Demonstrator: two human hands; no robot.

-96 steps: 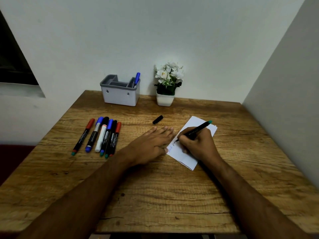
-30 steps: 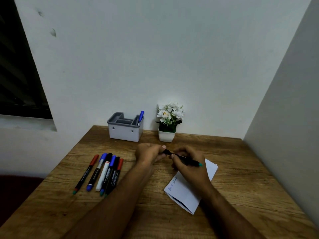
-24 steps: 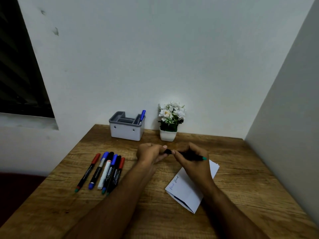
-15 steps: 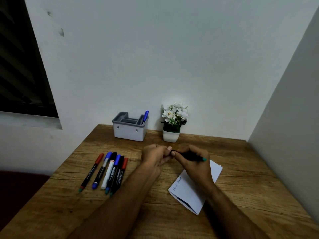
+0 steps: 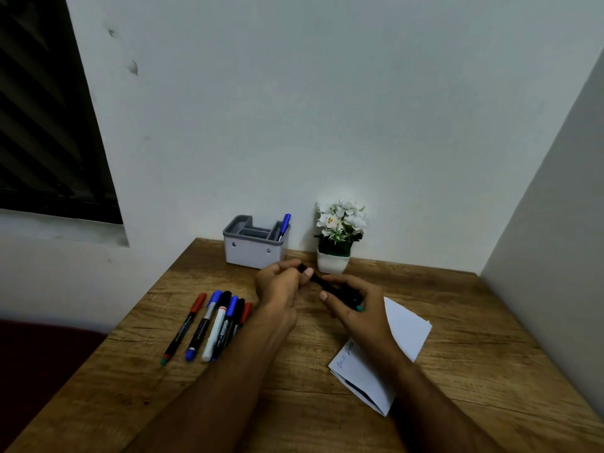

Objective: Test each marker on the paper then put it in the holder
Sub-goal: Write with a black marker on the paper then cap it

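- The black marker (image 5: 330, 288) is held above the worktop (image 5: 457, 322) between the two hands, in front of the flower pot (image 5: 330, 261) and to the near right of the holder (image 5: 253, 248).
- The left hand (image 5: 282, 286) has its fingers (image 5: 307, 273) curled and clamped on the marker's far-left end, where a black cap (image 5: 302, 268) shows just past the fingertips.
- The right hand (image 5: 354, 305) wraps the barrel, with its thumb lying on the near side and the other fingers curled over the far side, clamped on it.
- The marker is slim and dark, with a small green plug (image 5: 359, 308) at its near-right end poking out of the right hand.
- Its long axis runs from far left to near right, cap end toward the holder, green end toward the paper (image 5: 402, 325).
- The folded white paper lies on the worktop at the right, partly under the right forearm, with blue and dark scribbles near its left edge.
- A row of six markers (image 5: 212, 325) lies side by side at the left, and one blue marker (image 5: 285, 223) stands in the grey holder's right compartment.
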